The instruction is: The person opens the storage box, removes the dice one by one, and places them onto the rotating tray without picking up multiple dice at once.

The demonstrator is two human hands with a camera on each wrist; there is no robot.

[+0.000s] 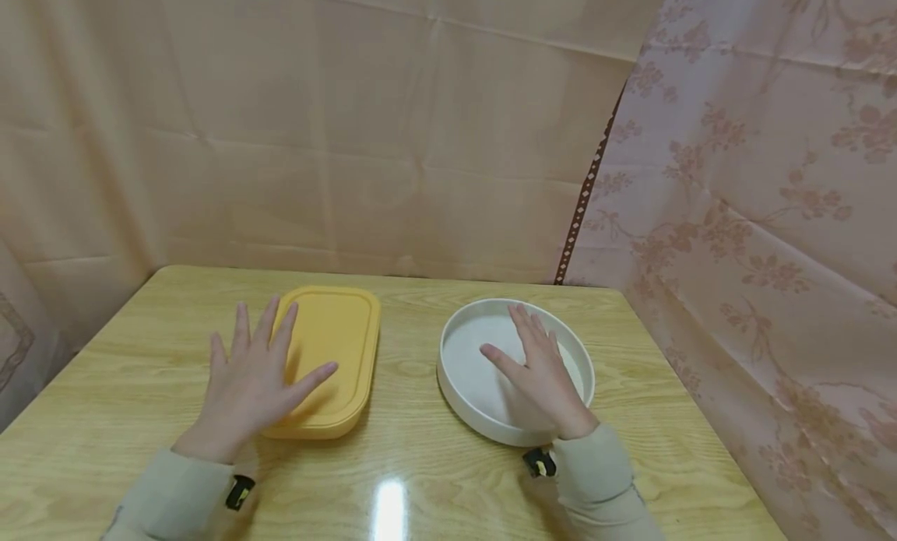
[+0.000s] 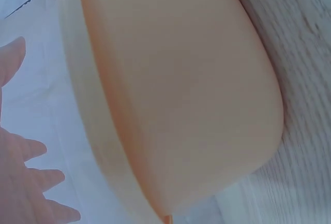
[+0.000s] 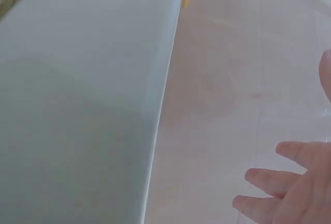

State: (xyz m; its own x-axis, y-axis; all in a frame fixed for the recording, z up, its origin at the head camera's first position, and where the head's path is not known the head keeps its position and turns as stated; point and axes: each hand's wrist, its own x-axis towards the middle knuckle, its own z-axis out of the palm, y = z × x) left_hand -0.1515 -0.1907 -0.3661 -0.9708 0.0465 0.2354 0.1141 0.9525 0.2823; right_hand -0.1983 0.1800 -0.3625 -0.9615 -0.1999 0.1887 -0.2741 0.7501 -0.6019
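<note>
A yellow rectangular container with its lid on stands on the left half of the table. My left hand, fingers spread, hovers over its left side and holds nothing. In the left wrist view the container's side wall fills the middle, with the left fingers apart from it at the left edge. To the right is a round white tray with a low rim. Above it my right hand is held out with straight fingers. The right wrist view shows the tray's outer wall and the right fingers away from it.
Both things stand on a wood-grain table. A beige curtain hangs behind the table's back edge, and a flowered pink cloth hangs along the right side. Each wrist wears a small dark device by the sleeve.
</note>
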